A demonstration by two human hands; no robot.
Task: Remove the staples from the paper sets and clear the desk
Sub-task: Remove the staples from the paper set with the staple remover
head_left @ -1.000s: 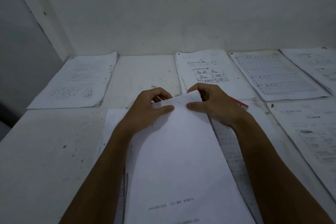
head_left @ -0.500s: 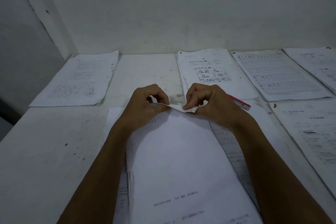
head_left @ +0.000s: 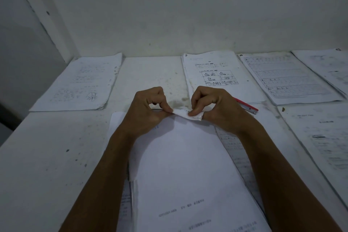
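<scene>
White stained desk (head_left: 47,156), scattered paper sets (head_left: 81,83), bare grey wall (head_left: 169,11)

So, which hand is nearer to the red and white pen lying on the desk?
Right. The right hand lies just beside the red and white pen, partly hiding its end. The left hand is farther away, across the folded corner of the paper set.

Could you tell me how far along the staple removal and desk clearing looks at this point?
Early to middle, as far as shows. Nothing plainly looks finished: whether the spread sets are still stapled cannot be told. In hand: the left hand and right hand pinch the folded top corner of the paper set in front. Left: several paper sets and a red tool lie on the desk, so clearing remains.
</scene>
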